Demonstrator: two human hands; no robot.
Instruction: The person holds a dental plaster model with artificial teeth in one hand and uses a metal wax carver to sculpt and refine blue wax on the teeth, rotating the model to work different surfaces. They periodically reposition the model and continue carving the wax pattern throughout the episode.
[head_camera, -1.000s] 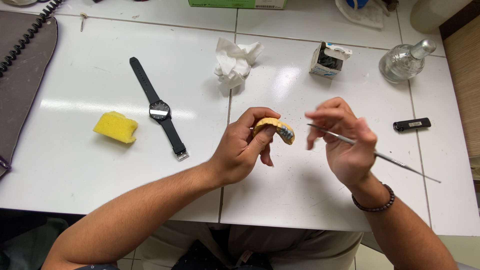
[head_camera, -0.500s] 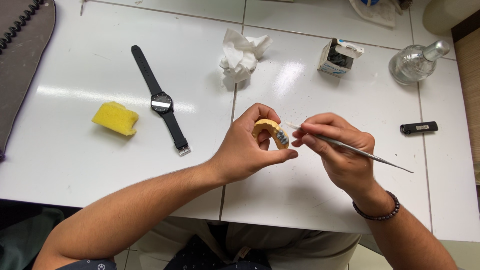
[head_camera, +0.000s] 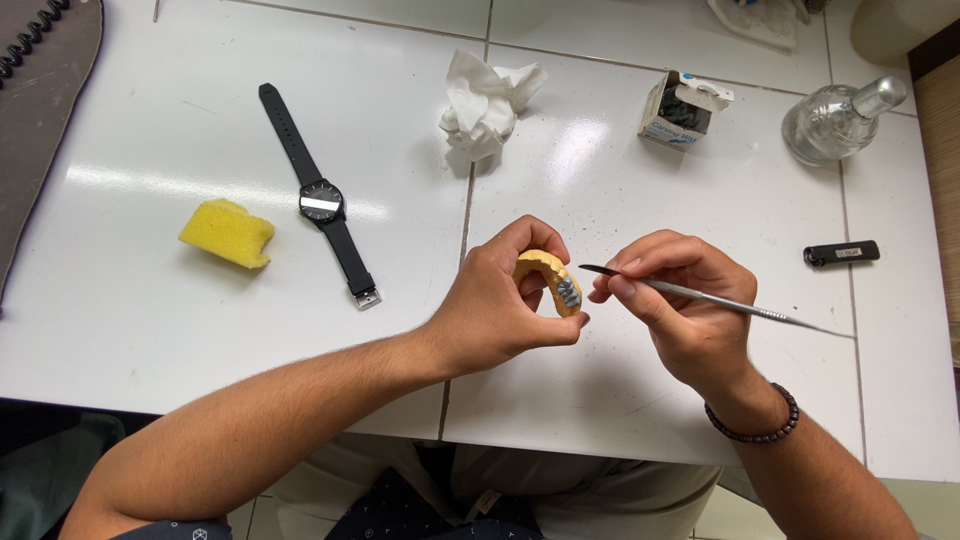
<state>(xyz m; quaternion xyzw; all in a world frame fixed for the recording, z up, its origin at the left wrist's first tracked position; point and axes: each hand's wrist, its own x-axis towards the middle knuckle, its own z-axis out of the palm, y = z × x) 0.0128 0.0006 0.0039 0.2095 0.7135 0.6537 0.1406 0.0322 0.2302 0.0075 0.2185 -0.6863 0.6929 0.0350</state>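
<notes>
Yellow plaster tooth model (head_camera: 548, 278) with grey teeth is pinched in the left hand (head_camera: 500, 305), fingers clamped round it, held above the white tiled table (head_camera: 600, 170) just right of the black wristwatch (head_camera: 325, 205). Right hand (head_camera: 680, 310) grips a thin metal pick (head_camera: 700, 295) pen-style, fingers closed on the shaft, tip just short of the grey teeth. Judgement: brace both hands together, work the tip in light short strokes, keep the model steady. Versus half a second ago: the pick tip has backed slightly off the model; grips unchanged. Yellow sponge (head_camera: 227, 233) sits left of the watch, crumpled tissue (head_camera: 485, 100) up and right of it.
</notes>
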